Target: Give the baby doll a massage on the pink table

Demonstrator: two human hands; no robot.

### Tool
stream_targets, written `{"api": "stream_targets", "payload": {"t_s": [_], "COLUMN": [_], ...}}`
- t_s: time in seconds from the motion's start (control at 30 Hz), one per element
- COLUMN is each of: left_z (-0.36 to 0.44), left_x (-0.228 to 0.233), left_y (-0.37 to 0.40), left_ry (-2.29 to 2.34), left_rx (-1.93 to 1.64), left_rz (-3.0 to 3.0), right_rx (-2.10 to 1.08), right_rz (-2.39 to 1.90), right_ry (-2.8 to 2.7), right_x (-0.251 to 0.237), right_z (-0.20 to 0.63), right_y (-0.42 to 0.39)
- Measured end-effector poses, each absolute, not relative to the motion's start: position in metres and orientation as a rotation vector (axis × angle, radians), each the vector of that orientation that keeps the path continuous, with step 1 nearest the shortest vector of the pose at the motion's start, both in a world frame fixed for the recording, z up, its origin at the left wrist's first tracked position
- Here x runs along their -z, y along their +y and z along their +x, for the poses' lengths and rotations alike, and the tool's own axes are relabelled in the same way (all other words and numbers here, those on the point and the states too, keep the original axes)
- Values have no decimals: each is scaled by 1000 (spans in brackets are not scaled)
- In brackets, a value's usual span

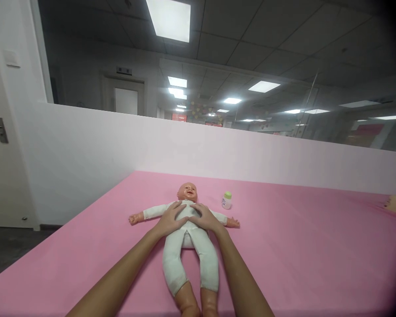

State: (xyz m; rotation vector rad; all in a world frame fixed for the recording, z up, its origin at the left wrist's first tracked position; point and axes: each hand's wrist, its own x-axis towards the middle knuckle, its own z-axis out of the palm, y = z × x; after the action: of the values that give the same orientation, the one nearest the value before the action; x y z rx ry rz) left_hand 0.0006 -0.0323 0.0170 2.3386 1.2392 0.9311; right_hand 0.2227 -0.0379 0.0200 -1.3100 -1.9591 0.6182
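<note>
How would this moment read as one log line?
left hand: flat on doll chest | right hand: same | bottle: upright beside doll

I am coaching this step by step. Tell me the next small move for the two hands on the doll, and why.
Probably slide both palms gently outward over the chest. The left hand and right hand lie flat, fingertips meeting, on the torso of the plastic baby doll in a white cloth suit, which lies face up on the pink mat.
</note>
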Motion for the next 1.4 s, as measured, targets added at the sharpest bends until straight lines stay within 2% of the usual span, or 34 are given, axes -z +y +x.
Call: {"api": "stream_targets", "payload": {"t_s": [0.43,0.77,1.0,1.4], "left_z": [1,4,10,7], "left_x": [-17,-21,-26,-18], "left_y": [-33,-35,-35,-30], "left_ry": [1224,1337,1335,1254], "left_rx": [-873,-1143,-1061,-1063], "left_rz": [2336,2412,2478,2478], "right_rx": [-694,-679,-519,-540], "right_rz": [-1289,-1255,-1244,-1265], "right_ry": [-1994,-1957,-1944,-1940], "right_x": [-32,-26,-19,-17], "right_z": [225,228,224,224], "right_y": [-46,-41,-33,-36]}}
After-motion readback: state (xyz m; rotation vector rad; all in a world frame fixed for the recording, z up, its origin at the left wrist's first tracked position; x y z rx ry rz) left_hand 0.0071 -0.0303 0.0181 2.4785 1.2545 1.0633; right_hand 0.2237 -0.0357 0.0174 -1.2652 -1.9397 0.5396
